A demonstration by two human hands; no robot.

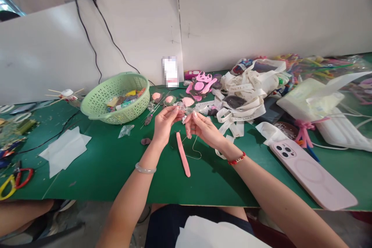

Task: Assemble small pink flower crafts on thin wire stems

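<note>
Over the green worktop (116, 174), the left hand (164, 124) and right hand (205, 130) bring thumbs and fingers close together; what they grasp, I cannot tell. Below, 1 long, flat, round-ended pink strip (183, 155) points toward the front edge, beside 1 thin, pale, curving thread (200, 154).

Pale smooth bangle (145, 169), left wrist (149, 158); red bracelet (236, 159), right wrist (229, 148); dark bottoms (162, 224).

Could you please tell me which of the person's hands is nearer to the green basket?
Left. The left hand is a little to the right of the green basket, not touching it; the right hand is farther right, beyond the left one.
</note>
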